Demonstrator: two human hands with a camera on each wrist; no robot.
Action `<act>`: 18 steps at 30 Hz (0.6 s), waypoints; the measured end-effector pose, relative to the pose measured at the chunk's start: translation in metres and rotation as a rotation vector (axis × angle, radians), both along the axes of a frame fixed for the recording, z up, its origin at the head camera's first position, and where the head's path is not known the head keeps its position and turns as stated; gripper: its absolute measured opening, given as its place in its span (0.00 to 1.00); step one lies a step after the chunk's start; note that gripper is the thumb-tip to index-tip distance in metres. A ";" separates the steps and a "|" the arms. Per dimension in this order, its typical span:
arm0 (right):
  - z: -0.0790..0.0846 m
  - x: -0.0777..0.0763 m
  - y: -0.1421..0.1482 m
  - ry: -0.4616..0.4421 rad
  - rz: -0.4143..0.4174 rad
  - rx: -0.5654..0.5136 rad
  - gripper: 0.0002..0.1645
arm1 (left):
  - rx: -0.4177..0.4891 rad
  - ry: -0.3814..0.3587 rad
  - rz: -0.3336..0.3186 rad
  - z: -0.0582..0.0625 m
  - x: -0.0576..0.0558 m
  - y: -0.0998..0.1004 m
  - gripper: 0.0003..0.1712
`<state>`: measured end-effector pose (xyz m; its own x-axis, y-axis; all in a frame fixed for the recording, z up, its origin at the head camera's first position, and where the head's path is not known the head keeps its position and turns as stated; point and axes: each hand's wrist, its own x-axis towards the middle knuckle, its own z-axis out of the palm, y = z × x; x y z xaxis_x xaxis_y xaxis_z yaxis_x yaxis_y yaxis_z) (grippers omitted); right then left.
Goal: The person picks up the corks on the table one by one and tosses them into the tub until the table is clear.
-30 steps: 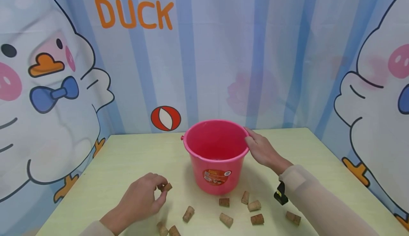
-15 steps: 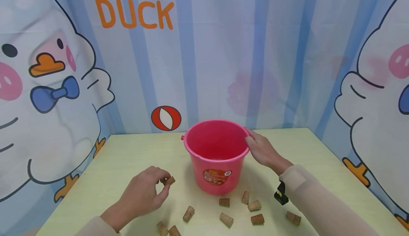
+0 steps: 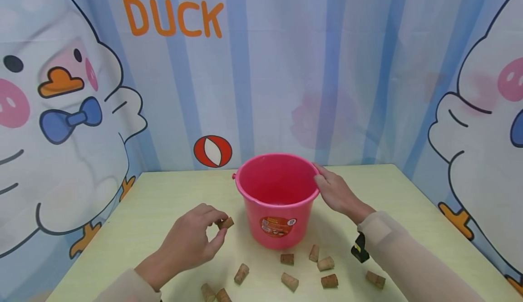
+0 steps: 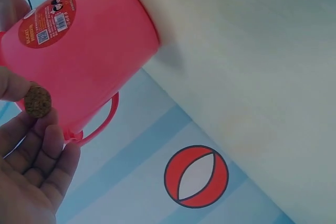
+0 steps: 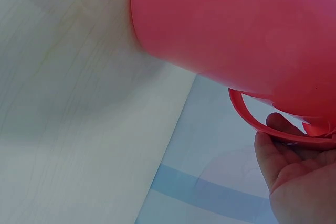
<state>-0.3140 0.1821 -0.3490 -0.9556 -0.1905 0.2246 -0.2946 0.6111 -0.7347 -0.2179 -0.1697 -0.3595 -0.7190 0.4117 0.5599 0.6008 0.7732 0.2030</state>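
My left hand (image 3: 189,238) pinches a cork (image 3: 226,223) between thumb and fingers, left of the pink bucket (image 3: 251,213) and below its rim. In the left wrist view, the round end of that cork (image 4: 38,101) faces the camera, with the bucket behind it. At the bucket's right side, my right hand (image 3: 340,190) grips the rim. The right wrist view has its fingers curled at the bucket's handle (image 5: 244,111), which hangs along the back. The bucket stands upright; no cork shows in the visible part of its inside.
Several corks lie on the pale table (image 3: 184,188) in front of the bucket, among them a dark cork (image 3: 287,259) near its base and a cork (image 3: 375,279) by the right sleeve. Behind the table hangs a duck-print curtain (image 3: 278,66).
My left hand has moved up and to the right with the cork, closer to the bucket. The right hand and bucket have stayed in place.
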 end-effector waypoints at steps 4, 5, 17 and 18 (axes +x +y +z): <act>0.000 0.000 0.000 0.000 0.003 -0.001 0.36 | 0.007 0.025 -0.017 0.006 -0.001 0.003 0.08; 0.000 0.000 0.000 0.001 0.004 -0.001 0.36 | 0.006 0.031 -0.020 0.008 -0.002 0.004 0.08; 0.000 0.000 0.001 0.008 0.011 0.001 0.36 | 0.009 0.121 -0.073 0.026 -0.006 0.014 0.09; 0.000 0.000 0.001 0.010 0.012 0.001 0.36 | 0.006 0.127 -0.074 0.027 -0.007 0.014 0.09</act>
